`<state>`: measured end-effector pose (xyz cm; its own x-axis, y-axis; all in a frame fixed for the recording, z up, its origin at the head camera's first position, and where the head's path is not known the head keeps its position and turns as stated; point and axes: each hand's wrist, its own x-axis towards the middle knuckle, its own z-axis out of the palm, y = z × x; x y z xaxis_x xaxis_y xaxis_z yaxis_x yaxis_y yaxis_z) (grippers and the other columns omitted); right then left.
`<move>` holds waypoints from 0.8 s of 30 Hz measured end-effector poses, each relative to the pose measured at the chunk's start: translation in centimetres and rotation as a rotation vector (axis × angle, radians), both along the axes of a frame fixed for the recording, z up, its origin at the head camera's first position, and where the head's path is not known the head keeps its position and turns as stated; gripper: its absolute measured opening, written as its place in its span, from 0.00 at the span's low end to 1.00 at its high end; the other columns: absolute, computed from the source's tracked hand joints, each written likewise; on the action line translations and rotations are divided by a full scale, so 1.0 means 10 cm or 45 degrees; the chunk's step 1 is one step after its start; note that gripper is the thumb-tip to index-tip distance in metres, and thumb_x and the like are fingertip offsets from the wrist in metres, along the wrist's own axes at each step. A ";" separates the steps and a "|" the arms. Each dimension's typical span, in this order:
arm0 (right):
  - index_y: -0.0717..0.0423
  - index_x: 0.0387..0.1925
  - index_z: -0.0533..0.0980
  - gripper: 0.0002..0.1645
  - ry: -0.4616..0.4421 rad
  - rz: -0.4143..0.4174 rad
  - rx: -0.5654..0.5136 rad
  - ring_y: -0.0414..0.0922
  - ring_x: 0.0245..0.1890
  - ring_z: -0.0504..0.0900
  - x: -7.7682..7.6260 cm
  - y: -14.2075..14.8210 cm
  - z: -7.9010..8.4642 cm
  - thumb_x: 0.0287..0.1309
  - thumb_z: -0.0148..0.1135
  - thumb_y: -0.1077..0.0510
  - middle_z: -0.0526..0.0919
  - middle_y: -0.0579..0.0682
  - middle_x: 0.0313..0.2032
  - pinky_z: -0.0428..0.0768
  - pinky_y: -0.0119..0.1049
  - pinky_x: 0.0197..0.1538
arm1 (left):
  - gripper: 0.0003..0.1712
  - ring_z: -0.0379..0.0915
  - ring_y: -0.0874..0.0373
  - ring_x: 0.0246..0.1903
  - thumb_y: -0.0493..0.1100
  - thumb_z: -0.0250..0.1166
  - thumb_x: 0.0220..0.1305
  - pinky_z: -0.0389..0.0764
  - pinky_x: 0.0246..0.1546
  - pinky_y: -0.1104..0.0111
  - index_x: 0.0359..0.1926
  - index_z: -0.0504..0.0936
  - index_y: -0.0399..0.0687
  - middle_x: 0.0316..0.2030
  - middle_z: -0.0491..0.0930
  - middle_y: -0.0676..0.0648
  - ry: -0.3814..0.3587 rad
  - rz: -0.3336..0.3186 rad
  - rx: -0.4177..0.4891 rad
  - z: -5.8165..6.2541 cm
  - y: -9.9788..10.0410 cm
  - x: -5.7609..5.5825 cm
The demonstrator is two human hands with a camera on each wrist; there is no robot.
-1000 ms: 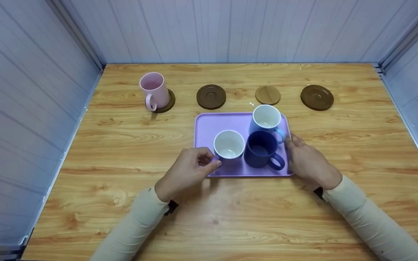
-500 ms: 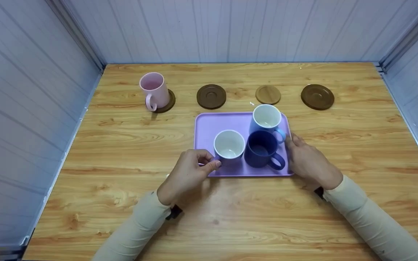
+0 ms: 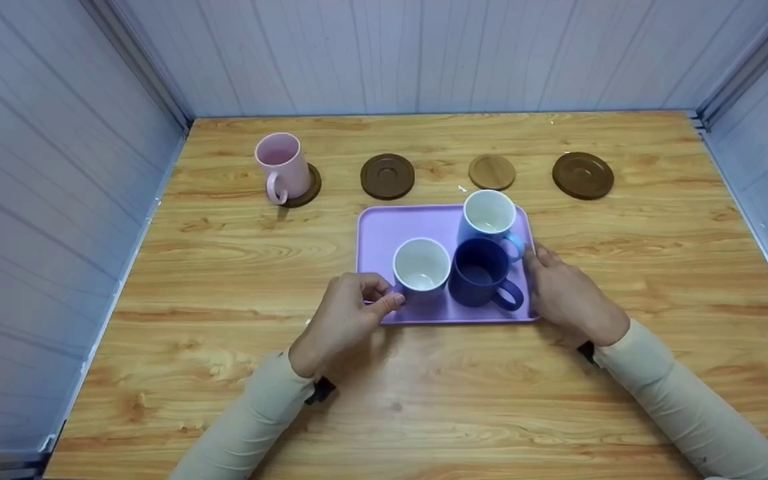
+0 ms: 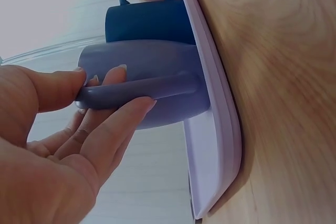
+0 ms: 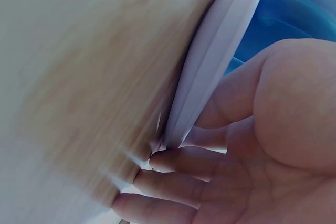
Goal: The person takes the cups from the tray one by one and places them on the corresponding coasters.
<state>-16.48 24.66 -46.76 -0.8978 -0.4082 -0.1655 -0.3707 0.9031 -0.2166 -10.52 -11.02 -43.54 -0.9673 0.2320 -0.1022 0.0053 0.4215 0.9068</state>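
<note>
Backdrop: pale panelled walls (image 3: 391, 60) on three sides of a wood-grain tabletop (image 3: 457, 407).
Tray: lilac, rounded corners (image 3: 381, 230), flat on the tabletop, mid-table.
Purple mug: white inside (image 3: 422, 268), upright on the tray near its front edge, handle (image 4: 142, 92) towards the left hand.
Left hand: (image 3: 347, 313) pinches that handle, thumb on one side, fingertips on the other.
Right hand: (image 3: 571, 297) at the tray's right edge; fingers extended, touching the rim.
Navy mug: (image 3: 469, 290) upright on the tray, just beside the purple one, handle to the right.
Light blue mug: (image 3: 489, 215) behind the navy, back right of the tray; handle also to the right.
Pink mug: (image 3: 285, 170) off the tray, back left, standing on a dark coaster (image 3: 315, 189).
Back row: brown coaster (image 3: 387, 177), lighter wooden disc (image 3: 492, 172), second brown coaster (image 3: 583, 176), all well apart.
Sleeves: cream (image 3: 251, 407), both arms.
</note>
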 end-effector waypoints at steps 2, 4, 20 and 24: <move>0.73 0.76 0.55 0.38 0.007 0.003 -0.003 0.75 0.71 0.62 0.00 0.00 0.00 0.70 0.50 0.62 0.59 0.79 0.72 0.68 0.69 0.66 | 0.07 0.85 0.58 0.36 0.42 0.73 0.66 0.84 0.46 0.59 0.30 0.87 0.48 0.31 0.89 0.48 -0.009 0.010 -0.006 0.01 0.00 0.00; 0.74 0.76 0.56 0.38 0.016 0.005 -0.011 0.75 0.70 0.63 0.00 0.00 -0.01 0.69 0.50 0.62 0.59 0.79 0.72 0.69 0.70 0.66 | 0.06 0.85 0.59 0.36 0.42 0.73 0.66 0.84 0.46 0.59 0.30 0.88 0.49 0.30 0.88 0.51 -0.012 0.021 -0.014 0.01 0.01 0.01; 0.75 0.76 0.56 0.38 0.027 0.018 -0.043 0.74 0.71 0.62 -0.01 0.02 -0.01 0.69 0.50 0.62 0.60 0.79 0.72 0.67 0.67 0.69 | 0.04 0.87 0.58 0.36 0.41 0.73 0.66 0.86 0.39 0.66 0.34 0.92 0.46 0.30 0.90 0.55 0.089 0.054 -0.001 0.02 0.00 -0.02; 0.74 0.76 0.55 0.39 0.011 0.014 -0.032 0.74 0.72 0.61 0.00 0.01 0.00 0.69 0.51 0.62 0.59 0.79 0.72 0.66 0.67 0.69 | 0.05 0.83 0.63 0.36 0.42 0.73 0.66 0.84 0.42 0.65 0.36 0.93 0.45 0.31 0.90 0.56 0.071 0.083 -0.010 0.04 0.00 -0.03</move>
<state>-16.50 24.78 -46.74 -0.8945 -0.4221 -0.1475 -0.3826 0.8933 -0.2361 -10.83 -11.07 -43.09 -0.9846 0.1677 -0.0491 0.0282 0.4299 0.9025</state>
